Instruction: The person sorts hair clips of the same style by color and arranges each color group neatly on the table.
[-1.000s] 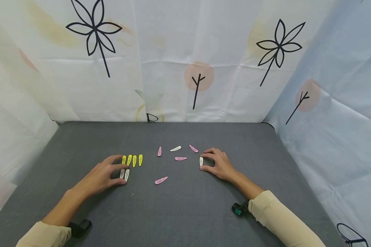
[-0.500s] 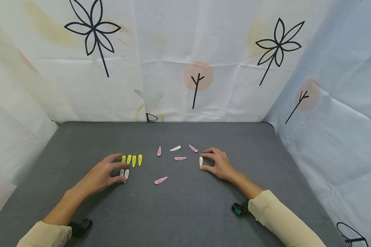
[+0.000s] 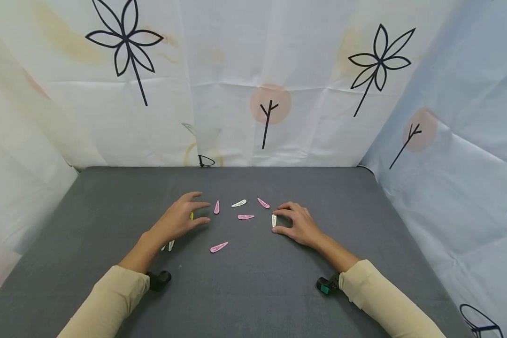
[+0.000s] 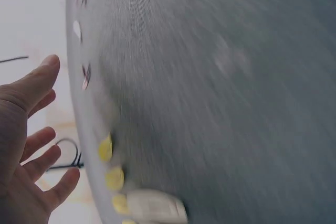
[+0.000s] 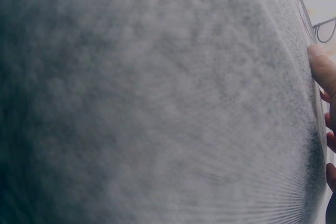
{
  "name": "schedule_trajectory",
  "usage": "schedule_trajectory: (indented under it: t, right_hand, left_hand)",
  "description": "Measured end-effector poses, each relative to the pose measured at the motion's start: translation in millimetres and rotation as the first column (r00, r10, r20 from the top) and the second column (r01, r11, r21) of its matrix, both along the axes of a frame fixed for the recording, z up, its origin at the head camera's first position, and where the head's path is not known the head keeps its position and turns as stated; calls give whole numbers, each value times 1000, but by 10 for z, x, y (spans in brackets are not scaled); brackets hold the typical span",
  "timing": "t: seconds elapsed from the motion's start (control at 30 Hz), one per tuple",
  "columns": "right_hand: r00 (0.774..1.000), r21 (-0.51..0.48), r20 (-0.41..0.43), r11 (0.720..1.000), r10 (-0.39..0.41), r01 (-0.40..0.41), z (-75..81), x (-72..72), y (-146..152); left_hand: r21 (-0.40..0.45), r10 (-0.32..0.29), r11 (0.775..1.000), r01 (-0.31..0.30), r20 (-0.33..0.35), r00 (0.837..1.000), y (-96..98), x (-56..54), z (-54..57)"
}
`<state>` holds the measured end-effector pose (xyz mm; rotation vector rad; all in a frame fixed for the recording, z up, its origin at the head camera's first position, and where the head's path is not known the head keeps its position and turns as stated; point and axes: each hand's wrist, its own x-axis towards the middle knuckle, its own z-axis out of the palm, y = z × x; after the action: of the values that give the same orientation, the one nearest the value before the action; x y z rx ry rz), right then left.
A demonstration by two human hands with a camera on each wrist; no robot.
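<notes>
Off two white clips (image 3: 171, 245) swings the left hand (image 3: 179, 220), loose and empty, leaving them free behind it, nearing a pink clip (image 3: 217, 207); right hand (image 3: 296, 225) pinches another white clip (image 3: 274, 220).

Head vw: L hand (image 3: 178, 221) hides most yellow clips (image 3: 192, 216); R hand (image 5: 325, 77) cropped, R-wrist.

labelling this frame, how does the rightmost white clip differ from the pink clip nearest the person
The white clip sits in the right hand's grip; the pink clip lies untouched. In the head view, the white clip runs nearly straight up the picture; the pink clip slants. Both are slim.
</notes>
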<state>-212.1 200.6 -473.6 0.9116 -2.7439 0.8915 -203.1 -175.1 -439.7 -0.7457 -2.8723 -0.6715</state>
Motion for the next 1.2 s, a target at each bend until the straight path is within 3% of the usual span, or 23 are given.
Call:
schedule_trajectory:
  t: [0.23,0.53,0.97,1.2]
  right_hand:
    - [1000,6,-2,1000,-1,1,-8,-3,-8]
    - [1000,4,12,1000,1,-1,-13,-10,-19]
    - [1000,-6,-19,1000,3,-3,-27,1,-15]
    - [999,-9,-32,1000,2,-2,-34,-9,-9]
  left_hand:
    - [-24,-16,1000,16,1,1000,341,-185,-74]
    - [-85,-9,996,13,52,999,665,-265,-141]
    - [-22,-16,1000,18,89,996,764,-291,-157]
    - [-13,-9,1000,10,95,995,766,-397,-161]
